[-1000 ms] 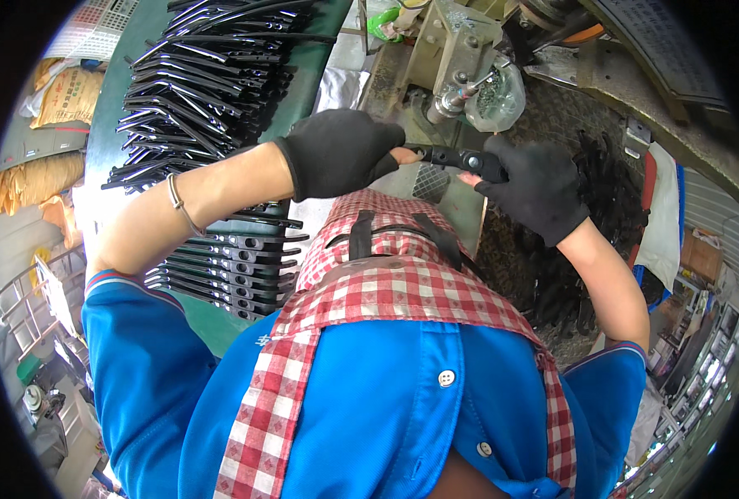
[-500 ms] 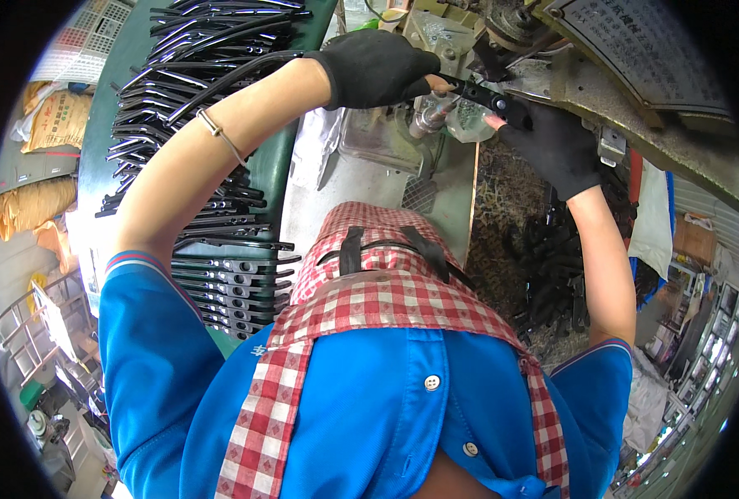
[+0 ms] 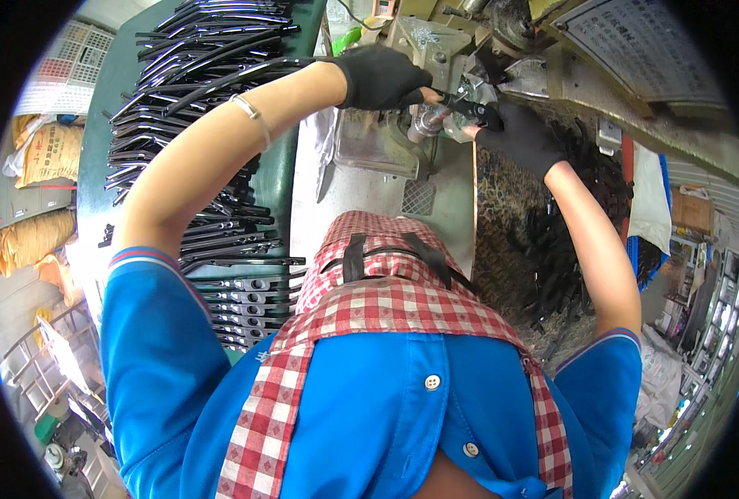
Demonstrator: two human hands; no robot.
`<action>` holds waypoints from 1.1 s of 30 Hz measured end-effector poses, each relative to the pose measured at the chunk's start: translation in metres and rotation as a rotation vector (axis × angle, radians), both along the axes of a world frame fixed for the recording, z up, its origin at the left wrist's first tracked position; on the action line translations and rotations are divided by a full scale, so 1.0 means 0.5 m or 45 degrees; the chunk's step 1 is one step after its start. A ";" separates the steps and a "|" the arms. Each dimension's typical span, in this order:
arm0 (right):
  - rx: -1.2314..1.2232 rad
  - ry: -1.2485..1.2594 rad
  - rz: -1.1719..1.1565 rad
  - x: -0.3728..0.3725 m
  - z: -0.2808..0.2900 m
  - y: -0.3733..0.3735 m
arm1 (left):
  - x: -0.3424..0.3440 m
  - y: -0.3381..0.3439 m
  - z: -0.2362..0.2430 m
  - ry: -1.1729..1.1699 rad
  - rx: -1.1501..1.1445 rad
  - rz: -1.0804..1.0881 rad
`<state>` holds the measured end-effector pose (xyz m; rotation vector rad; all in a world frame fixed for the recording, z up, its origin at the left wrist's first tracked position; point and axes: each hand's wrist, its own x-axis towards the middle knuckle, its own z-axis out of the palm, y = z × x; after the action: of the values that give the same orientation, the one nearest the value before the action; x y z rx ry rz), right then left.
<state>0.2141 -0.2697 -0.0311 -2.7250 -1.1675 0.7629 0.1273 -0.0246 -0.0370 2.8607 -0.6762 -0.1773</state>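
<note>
A long black metal part (image 3: 465,107) spans my hands over a machine fixture with a steel cylinder (image 3: 425,126). My left hand (image 3: 379,78), in a black fingerless glove, grips it from the upper left. My right hand (image 3: 517,137), gloved alike with a fingertip showing, is closed on its other end, just right of the fixture. The fixture's middle is partly hidden behind the part. Rows of glossy black bent bars (image 3: 203,58) lie at the left on a green table (image 3: 274,191).
A heap of dark parts (image 3: 552,258) lies on a worn, stained surface at the right, under a machine frame (image 3: 660,125) with a plate. A clear tray (image 3: 369,150) is behind my apron. Sacks (image 3: 45,150) and a white basket (image 3: 58,71) stand at the far left.
Both hands have risen away from my body with the black part, bringing it over the machine fixture. In the last half second my right hand has shifted slightly left.
</note>
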 end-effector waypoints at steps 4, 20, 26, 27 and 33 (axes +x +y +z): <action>0.267 -0.058 -0.166 -0.025 -0.016 -0.022 | -0.010 0.004 -0.008 -0.160 -0.045 0.003; 0.795 0.206 -0.426 -0.091 -0.231 -0.078 | -0.079 0.082 -0.010 -0.173 0.027 0.262; 0.765 -0.396 -0.257 0.067 -0.403 -0.097 | -0.075 0.089 -0.008 -0.182 0.018 0.244; 0.712 -0.495 -0.249 0.071 -0.398 -0.085 | -0.079 0.087 -0.006 -0.197 -0.001 0.246; 0.499 -0.404 -0.671 0.045 -0.342 -0.039 | -0.065 0.050 -0.013 -0.349 -0.157 0.178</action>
<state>0.2363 -0.2893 -0.2020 -2.6650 -0.5015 0.0315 0.0950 0.0004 -0.0434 2.8242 -0.5096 0.2718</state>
